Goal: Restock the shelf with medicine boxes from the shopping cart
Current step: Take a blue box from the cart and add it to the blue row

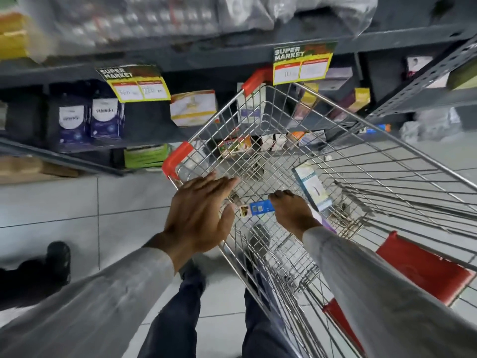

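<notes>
Now reaching into the cart [322, 140] beside the shelf [232, 58].
Right hand [294, 213] is pinching a blue box [259, 208] inside the cart; left hand [198, 215], at nine o'clock, is hovering spread flat over the rim.
</notes>
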Tool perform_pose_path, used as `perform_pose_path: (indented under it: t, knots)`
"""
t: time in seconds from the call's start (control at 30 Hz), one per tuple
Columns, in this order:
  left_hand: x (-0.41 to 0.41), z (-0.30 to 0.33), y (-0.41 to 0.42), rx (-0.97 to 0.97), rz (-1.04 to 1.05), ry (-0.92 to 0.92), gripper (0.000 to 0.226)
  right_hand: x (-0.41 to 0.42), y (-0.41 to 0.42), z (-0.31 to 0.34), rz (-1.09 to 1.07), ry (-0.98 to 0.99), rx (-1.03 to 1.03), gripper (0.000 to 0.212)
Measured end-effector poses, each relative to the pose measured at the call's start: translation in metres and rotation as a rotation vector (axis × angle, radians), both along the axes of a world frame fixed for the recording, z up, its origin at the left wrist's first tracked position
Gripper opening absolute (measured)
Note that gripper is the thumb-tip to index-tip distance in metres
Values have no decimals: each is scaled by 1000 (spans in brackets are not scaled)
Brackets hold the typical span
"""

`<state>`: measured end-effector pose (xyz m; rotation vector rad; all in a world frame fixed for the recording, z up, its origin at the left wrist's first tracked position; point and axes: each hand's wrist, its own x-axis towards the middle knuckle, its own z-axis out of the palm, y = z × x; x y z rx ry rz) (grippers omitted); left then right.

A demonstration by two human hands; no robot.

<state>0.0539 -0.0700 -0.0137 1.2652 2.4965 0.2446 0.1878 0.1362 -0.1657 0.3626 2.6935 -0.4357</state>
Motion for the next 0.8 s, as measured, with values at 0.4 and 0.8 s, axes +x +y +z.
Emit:
perform_pose_path:
  t: [0.4,0.8]
  knots:
    - [-14,69,-2,199,108,-188,59,16,-15,203,-240,212,89,37]
    - [-107,313,-53,780,213,118,60,-55,-36,493,-160,904,265,42]
